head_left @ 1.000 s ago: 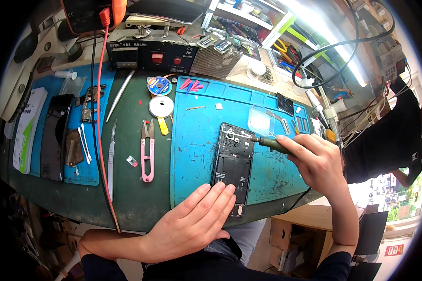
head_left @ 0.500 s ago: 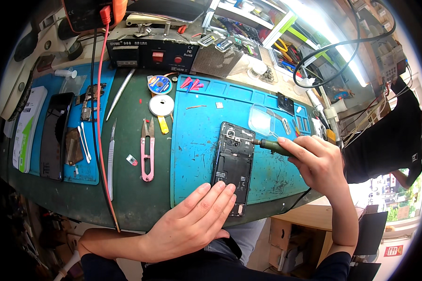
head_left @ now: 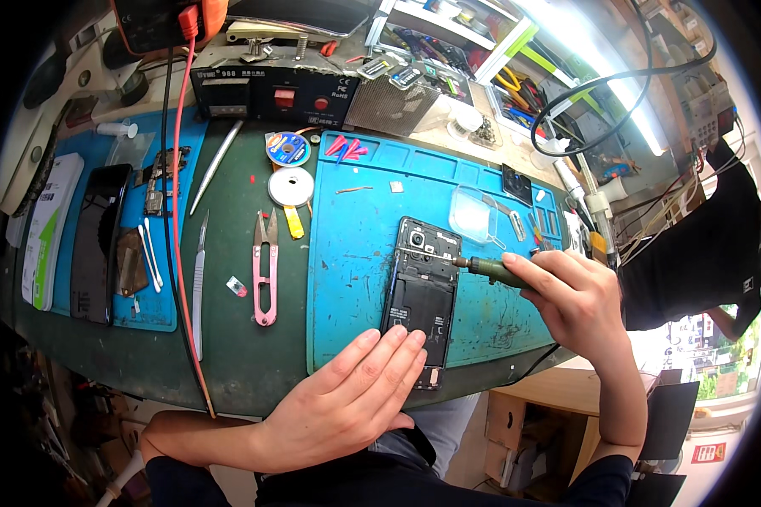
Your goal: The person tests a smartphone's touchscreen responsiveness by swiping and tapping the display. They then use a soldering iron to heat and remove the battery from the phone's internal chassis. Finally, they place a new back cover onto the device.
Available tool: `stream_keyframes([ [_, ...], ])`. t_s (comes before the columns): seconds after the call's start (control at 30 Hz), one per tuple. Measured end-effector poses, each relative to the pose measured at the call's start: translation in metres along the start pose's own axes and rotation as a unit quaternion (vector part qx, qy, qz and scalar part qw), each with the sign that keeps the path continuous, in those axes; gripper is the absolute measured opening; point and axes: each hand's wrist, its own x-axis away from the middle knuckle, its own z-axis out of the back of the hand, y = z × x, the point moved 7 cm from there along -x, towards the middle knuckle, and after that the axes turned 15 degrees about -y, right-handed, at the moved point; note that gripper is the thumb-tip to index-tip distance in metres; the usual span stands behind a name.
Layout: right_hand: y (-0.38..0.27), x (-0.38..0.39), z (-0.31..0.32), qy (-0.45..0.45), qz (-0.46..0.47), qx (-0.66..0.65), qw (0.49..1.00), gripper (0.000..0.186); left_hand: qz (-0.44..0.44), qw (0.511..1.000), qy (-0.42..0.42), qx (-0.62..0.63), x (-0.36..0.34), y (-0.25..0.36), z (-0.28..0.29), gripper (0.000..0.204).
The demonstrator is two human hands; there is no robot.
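Observation:
A dark smartphone with its back cover off (head_left: 416, 296), camera module near the top, lies on the blue silicone mat (head_left: 499, 321). My left hand (head_left: 355, 389) lies flat across its lower end, fingers straight and side by side. My right hand (head_left: 571, 300) grips a green pen-like tool (head_left: 486, 269), whose thin metal shaft reaches the phone's upper part below the cameras; whether it touches is unclear. Just beyond it are a clear plastic box (head_left: 473, 215) and a small black part (head_left: 516, 182). Pink scissors (head_left: 265, 300) and a scalpel (head_left: 197, 304) lie left of the mat.
Wire spools (head_left: 290, 184) stand mid-bench. A second blue mat at left holds a black phone (head_left: 97, 253), swabs and boards. A black instrument box (head_left: 275, 93) is at the back. Red and black cables (head_left: 180, 220) hang leftward. A person in black (head_left: 685, 253) is at right.
My right hand and the tool have shifted slightly down along the phone, away from its top edge. My left hand stays where it was on the phone.

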Motion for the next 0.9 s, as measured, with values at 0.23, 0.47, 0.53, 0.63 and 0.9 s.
stream_keyframes([
  [0.23,-0.0037,0.0001,0.0014,-0.009,0.008,0.009,1.000,0.050,0.000,1.000,0.000,0.002,-0.0003,0.0003,0.0004,0.072],
  [0.47,-0.0056,0.0007,0.0027,-0.015,0.022,0.010,1.000,0.049,0.001,1.000,-0.003,-0.001,-0.0002,0.0002,0.0000,0.072],
  [0.53,-0.0057,0.0012,0.0030,-0.014,0.022,0.012,1.000,0.050,0.002,1.000,-0.004,-0.004,-0.0001,0.0003,0.0002,0.072],
  [0.63,-0.0047,0.0019,0.0025,-0.018,0.013,0.012,1.000,0.051,0.003,1.000,-0.006,-0.007,0.0002,0.0004,0.0003,0.072],
  [0.9,-0.0047,0.0081,0.0007,-0.013,0.014,0.005,1.000,0.053,0.004,1.000,-0.007,-0.008,0.0005,0.0007,-0.0001,0.071],
])
